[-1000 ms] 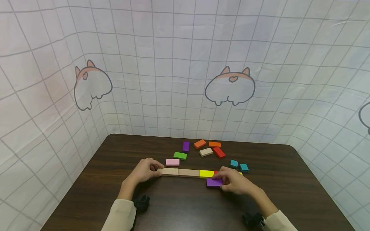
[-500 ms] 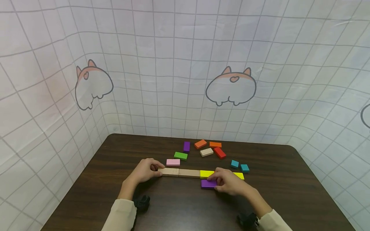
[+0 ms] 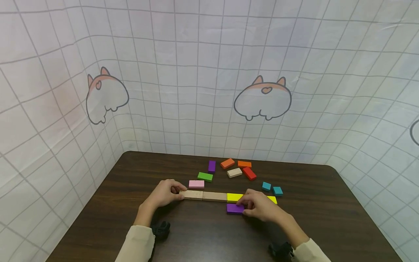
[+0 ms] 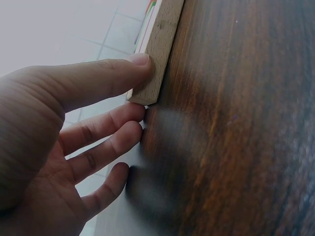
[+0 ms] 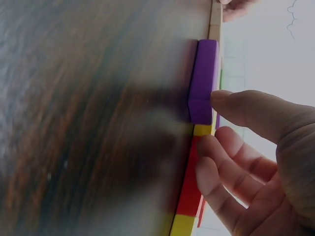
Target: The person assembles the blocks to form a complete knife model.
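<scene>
Plain wooden blocks (image 3: 214, 196), a yellow block (image 3: 233, 197), a red block (image 5: 190, 182) and a second yellow block (image 3: 272, 199) lie end to end in a row. At the row's left end, my left hand (image 3: 166, 194) pinches the outermost wooden block (image 4: 160, 49), its thumb on the near side. My right hand (image 3: 260, 206) pinches the right end of a purple block (image 3: 234, 209), which lies alongside the near side of the left yellow block. In the head view that hand covers the red block; the right wrist view shows it beneath the fingertips.
Behind the row lie a pink block (image 3: 196, 184), a green block (image 3: 205, 177) and another purple block (image 3: 211, 166). Farther right are orange blocks (image 3: 227, 163), a cream block (image 3: 234, 173), a red block (image 3: 249, 173) and two small teal blocks (image 3: 277, 191). A gridded curtain (image 3: 196, 91) surrounds the dark table (image 3: 147, 163).
My right hand has slid the purple block left along the row, mostly in the first half second, uncovering more of the right yellow block. The left hand keeps its hold.
</scene>
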`<state>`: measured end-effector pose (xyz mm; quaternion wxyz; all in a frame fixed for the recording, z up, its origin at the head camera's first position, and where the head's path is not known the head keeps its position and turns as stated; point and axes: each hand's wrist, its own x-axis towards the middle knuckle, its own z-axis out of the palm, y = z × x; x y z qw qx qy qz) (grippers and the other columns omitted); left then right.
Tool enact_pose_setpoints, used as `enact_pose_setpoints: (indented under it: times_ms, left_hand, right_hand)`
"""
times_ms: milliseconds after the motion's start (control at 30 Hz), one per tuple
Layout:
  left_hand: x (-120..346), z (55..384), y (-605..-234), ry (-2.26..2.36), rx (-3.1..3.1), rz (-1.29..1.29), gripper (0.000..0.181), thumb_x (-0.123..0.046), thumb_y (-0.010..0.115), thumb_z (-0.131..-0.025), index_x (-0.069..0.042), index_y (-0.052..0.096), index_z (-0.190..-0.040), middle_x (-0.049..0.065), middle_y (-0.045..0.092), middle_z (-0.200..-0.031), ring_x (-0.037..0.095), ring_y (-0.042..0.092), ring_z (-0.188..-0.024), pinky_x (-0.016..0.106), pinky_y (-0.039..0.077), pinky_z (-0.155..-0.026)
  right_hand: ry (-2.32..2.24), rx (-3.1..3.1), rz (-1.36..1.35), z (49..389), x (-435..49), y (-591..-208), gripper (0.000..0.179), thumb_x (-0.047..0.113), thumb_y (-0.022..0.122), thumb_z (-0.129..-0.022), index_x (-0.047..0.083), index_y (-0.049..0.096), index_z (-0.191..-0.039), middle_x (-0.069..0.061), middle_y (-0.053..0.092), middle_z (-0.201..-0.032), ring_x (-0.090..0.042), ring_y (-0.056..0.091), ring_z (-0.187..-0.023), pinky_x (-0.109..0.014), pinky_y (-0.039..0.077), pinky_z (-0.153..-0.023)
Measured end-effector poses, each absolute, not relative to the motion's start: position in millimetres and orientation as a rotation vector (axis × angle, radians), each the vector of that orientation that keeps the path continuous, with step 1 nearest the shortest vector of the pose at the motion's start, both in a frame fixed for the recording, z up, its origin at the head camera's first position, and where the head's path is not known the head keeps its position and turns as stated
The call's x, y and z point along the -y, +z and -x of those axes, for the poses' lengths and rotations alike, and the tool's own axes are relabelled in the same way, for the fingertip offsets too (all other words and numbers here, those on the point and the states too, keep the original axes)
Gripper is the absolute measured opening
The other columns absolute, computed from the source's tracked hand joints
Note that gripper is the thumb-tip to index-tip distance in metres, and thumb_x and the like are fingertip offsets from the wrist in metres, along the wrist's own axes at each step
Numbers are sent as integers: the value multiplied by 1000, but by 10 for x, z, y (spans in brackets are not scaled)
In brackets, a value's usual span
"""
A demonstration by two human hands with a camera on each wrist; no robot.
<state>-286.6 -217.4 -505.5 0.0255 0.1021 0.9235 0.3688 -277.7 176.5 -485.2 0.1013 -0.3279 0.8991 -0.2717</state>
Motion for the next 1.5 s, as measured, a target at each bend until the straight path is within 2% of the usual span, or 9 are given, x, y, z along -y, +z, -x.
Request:
enact_pose_setpoints:
  times_ms: [267, 1000, 1500]
  left_hand:
    - [2168, 2861, -5048, 1129, -2863, -299, 19, -16, 85, -84, -24, 81, -100, -3, 66, -93, 13, 57, -84, 33, 51, -74]
    - [2154, 2845, -5031, 1132, -2854, -294, 19, -16, 85, -84, -23, 81, -101, -3, 66, -93, 13, 56, -84, 32, 50, -73]
    - [2160, 2854, -5038, 1140, -2856, -300, 19, -16, 85, -84, -23, 81, -101, -3, 66, -92, 14, 56, -83, 31, 51, -73]
  right_hand:
    - [-833, -2611, 972, 2817, -1800, -4872, 21, 13, 76, -92, 14, 75, -112, 8, 63, -85, -4, 52, -72, -22, 49, -67]
    - [-792, -2633, 920, 2860, -1590, -4862, 22, 13, 76, -92, 18, 75, -114, 9, 66, -88, -9, 56, -74, -23, 49, -67]
    - [-781, -2655, 926, 2868, -1410, -4856, 20, 13, 76, -91, 18, 76, -111, 9, 65, -82, -8, 54, -70, -23, 48, -65]
